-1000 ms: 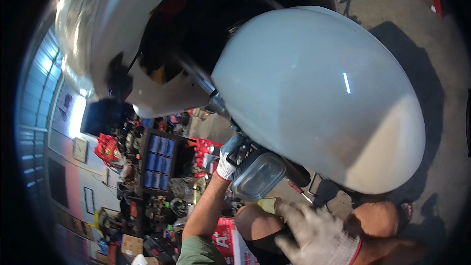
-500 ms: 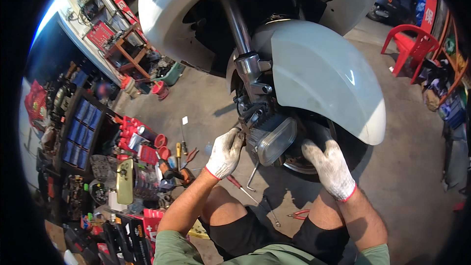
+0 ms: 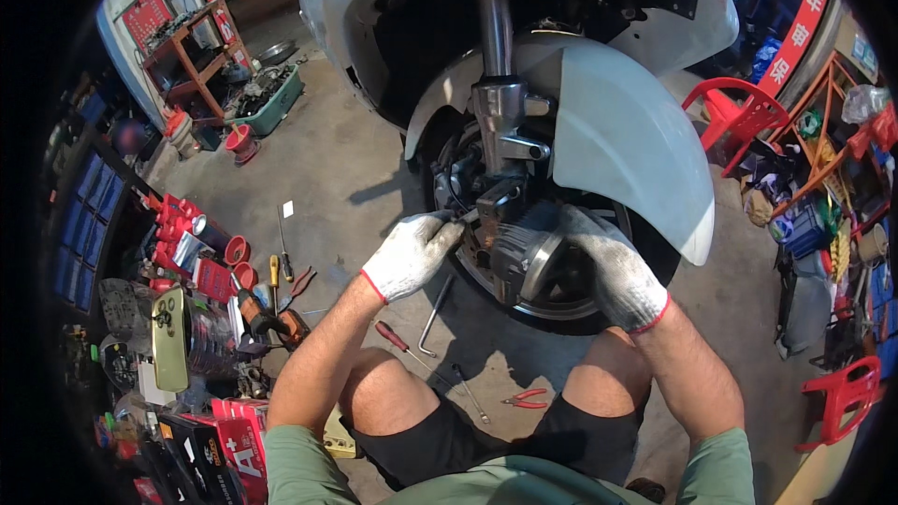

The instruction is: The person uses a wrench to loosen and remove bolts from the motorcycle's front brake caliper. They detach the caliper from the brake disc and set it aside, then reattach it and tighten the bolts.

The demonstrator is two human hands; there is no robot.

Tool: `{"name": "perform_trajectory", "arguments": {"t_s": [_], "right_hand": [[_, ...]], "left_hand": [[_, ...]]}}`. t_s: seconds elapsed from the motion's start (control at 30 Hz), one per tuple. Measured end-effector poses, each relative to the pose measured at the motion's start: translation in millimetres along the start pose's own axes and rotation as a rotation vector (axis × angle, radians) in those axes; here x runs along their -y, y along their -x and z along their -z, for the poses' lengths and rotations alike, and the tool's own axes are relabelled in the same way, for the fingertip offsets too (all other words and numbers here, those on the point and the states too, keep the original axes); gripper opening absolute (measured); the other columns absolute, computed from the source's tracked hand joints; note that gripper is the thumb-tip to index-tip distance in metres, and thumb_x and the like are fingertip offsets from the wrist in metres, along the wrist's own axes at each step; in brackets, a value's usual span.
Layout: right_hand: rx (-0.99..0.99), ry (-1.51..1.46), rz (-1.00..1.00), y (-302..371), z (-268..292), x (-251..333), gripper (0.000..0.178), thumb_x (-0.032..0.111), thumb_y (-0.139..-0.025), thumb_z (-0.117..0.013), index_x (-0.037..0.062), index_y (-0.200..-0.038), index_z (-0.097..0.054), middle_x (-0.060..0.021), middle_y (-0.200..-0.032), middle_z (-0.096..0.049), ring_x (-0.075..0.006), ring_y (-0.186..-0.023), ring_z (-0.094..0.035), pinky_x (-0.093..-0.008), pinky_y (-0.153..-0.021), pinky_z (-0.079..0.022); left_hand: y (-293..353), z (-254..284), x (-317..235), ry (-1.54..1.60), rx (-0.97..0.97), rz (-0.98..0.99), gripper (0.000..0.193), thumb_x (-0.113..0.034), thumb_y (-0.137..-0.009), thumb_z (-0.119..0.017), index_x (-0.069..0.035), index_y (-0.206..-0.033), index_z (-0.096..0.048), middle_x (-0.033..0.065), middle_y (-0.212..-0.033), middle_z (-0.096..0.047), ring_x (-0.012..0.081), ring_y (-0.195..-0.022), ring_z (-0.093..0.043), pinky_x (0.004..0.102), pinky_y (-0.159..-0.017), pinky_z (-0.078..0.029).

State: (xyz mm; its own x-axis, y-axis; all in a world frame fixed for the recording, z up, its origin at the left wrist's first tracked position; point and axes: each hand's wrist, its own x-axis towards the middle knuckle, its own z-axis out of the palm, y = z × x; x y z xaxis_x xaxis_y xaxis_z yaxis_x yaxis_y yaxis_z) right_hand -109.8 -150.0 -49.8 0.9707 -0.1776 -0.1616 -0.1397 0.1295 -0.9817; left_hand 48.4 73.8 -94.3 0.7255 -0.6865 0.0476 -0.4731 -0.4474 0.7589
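Note:
A finned auxiliary lamp (image 3: 516, 251) is mounted on a dark bracket (image 3: 496, 210) low on the silver fork leg (image 3: 500, 112) of a scooter. My right hand (image 3: 617, 271), in a white knit glove, is closed against the lamp's lens side, with some fingertips hidden. On the other side, my left hand (image 3: 412, 251), gloved alike, pinches beside the bracket; whatever lies between its fingertips is too small to make out. Behind the lamp is the front wheel (image 3: 561, 316), under a pale fender (image 3: 627, 140).
On the floor lie a red-handled screwdriver (image 3: 398, 339), a bent metal bar (image 3: 436, 316), red-handled pliers (image 3: 527, 399) and a yellow-handled screwdriver (image 3: 274, 276). A power drill (image 3: 267, 318) lies among parts at left. A red chair (image 3: 739, 112) stands at right.
My right hand has come from beside the lamp onto it. The lamp has turned, its lens now facing more to the right. My left hand stays by the bracket; the view has shifted.

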Motion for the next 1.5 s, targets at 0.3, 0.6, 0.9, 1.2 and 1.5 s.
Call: {"name": "perform_trajectory", "arguments": {"t_s": [0.3,0.6,0.9,1.2,1.5], "right_hand": [[-0.061,-0.064,-0.043,-10.8,-11.0,-3.3,0.057,0.033,-0.106,-0.051,-0.0005,-0.151,-0.039,-0.0158,-0.141,-0.056,-0.0232,-0.125,-0.059,-0.0351,-0.106,-0.048],[-0.064,0.031,0.052,-20.2,-4.7,-20.3,0.05,0.031,-0.106,-0.042,-0.0003,-0.144,-0.047,-0.0227,-0.141,-0.051,-0.0296,-0.128,-0.056,-0.0381,-0.109,-0.046],[-0.076,-0.03,0.05,-21.6,-1.5,-25.2,0.051,0.033,-0.105,-0.046,-0.0004,-0.143,-0.048,-0.0203,-0.137,-0.054,-0.0277,-0.125,-0.058,-0.0373,-0.106,-0.048],[-0.039,0.016,0.083,-25.6,6.5,-33.0,0.055,0.037,-0.103,-0.051,0.001,-0.144,-0.047,-0.0165,-0.135,-0.059,-0.0241,-0.121,-0.061,-0.0377,-0.104,-0.051],[-0.057,0.021,0.047,-19.3,-2.5,-19.1,0.058,0.037,-0.106,-0.048,-0.0002,-0.149,-0.041,-0.017,-0.142,-0.054,-0.0245,-0.129,-0.055,-0.037,-0.111,-0.044]], "left_hand": [[-10.2,-17.2,24.9,-0.132,-0.151,-0.201,0.02,-0.016,-0.097,-0.055,0.001,-0.098,-0.066,0.0258,-0.074,-0.061,0.043,-0.068,-0.061,0.0455,-0.063,-0.049],[-22.9,-3.5,27.2,-0.258,-0.017,-0.297,0.015,-0.008,-0.093,-0.057,-0.001,-0.102,-0.066,0.025,-0.075,-0.063,0.043,-0.072,-0.065,0.0458,-0.061,-0.05],[-47.6,27.9,35.1,-0.548,-0.05,-0.56,0.015,-0.017,-0.087,-0.066,-0.004,-0.095,-0.063,0.0177,-0.074,-0.066,0.0378,-0.069,-0.067,0.0443,-0.063,-0.055],[-52.0,35.5,29.8,-0.646,-0.097,-0.574,0.013,-0.017,-0.086,-0.066,-0.007,-0.093,-0.063,0.0145,-0.072,-0.066,0.0344,-0.066,-0.068,0.0437,-0.06,-0.055],[-22.1,1.4,35.4,-0.336,-0.277,-0.507,0.01,-0.014,-0.089,-0.065,-0.004,-0.09,-0.065,0.0186,-0.071,-0.063,0.0393,-0.067,-0.066,0.0454,-0.06,-0.053]]}}
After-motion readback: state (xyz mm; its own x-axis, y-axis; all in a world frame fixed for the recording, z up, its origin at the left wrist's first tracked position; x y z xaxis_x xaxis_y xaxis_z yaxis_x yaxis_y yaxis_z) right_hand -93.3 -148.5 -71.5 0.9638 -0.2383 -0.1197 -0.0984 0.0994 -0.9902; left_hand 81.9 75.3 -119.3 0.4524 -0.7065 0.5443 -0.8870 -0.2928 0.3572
